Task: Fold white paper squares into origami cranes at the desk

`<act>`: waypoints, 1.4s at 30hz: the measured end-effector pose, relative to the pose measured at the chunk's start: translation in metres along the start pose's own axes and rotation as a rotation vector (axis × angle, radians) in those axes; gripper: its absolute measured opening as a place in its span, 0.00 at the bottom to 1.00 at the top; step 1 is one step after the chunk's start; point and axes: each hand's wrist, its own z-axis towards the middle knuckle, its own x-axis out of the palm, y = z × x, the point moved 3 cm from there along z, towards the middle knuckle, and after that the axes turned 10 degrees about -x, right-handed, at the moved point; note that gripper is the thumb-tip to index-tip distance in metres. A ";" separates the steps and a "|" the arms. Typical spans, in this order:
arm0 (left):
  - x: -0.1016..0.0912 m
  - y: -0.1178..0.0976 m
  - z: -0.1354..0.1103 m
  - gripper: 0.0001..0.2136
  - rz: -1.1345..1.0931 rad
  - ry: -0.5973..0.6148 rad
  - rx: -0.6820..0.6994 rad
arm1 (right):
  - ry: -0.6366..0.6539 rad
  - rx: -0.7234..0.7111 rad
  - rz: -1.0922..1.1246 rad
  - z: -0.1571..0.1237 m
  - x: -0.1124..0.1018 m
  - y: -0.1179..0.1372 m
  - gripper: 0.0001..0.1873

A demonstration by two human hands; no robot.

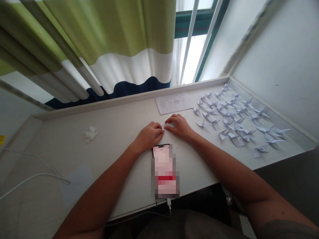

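Note:
Both my hands rest close together on the white desk (119,122). My left hand (149,134) is curled, its fingertips pressing a small piece of pale paper (166,125). My right hand (178,126) lies over the same paper from the right, fingers bent down onto it. The paper is mostly hidden under the fingers. A phone (164,171) lies just behind my hands, toward me, with a cable plugged into its near end.
Several folded paper cranes (234,119) cover the desk's right side. A printed sheet (173,103) lies at the back. A crumpled white scrap (91,134) sits at the left. White cables (35,176) trail at the far left. A striped curtain (104,49) hangs behind.

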 end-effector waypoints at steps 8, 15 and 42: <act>0.002 0.008 0.004 0.06 -0.169 -0.067 -0.222 | 0.128 -0.011 -0.028 0.002 0.000 0.004 0.22; -0.003 0.013 0.006 0.15 -0.124 -0.162 -0.450 | 0.220 -0.046 -0.027 0.002 0.001 0.009 0.21; 0.003 -0.006 0.004 0.13 0.208 0.021 -0.028 | 0.100 -0.130 0.191 0.001 -0.009 0.008 0.05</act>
